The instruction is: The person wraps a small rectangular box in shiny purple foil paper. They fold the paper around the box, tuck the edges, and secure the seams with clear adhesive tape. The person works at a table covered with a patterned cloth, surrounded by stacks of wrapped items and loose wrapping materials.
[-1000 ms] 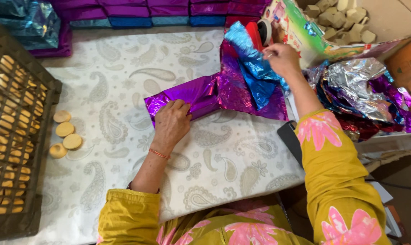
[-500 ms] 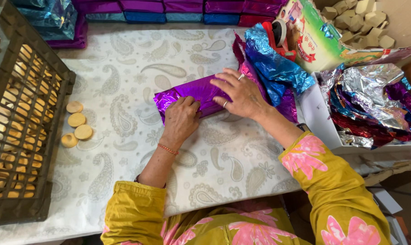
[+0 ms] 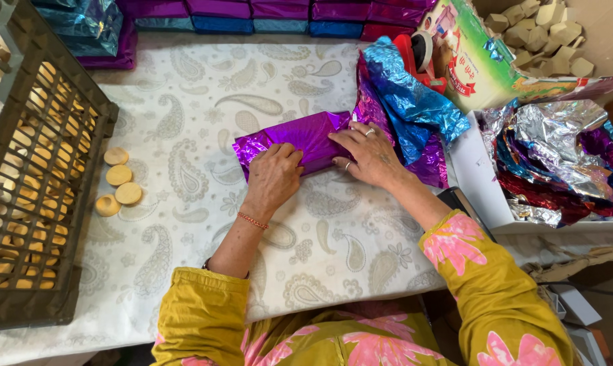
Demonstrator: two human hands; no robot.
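Left hand (image 3: 274, 175): fingers curled, pressing the purple foil packet (image 3: 300, 139) down.
Right hand (image 3: 369, 156): flat, fingers spread on the packet's right end.
Packet: lies mid-counter (image 3: 198, 102).
Nearby: blue foil sheet (image 3: 415, 102) just right; round biscuits (image 3: 117, 186) and crate (image 3: 29, 183) left.

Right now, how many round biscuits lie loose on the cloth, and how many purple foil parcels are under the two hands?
Round biscuits loose on the cloth: 4
Purple foil parcel under the left hand and right hand: 1
Total: 5
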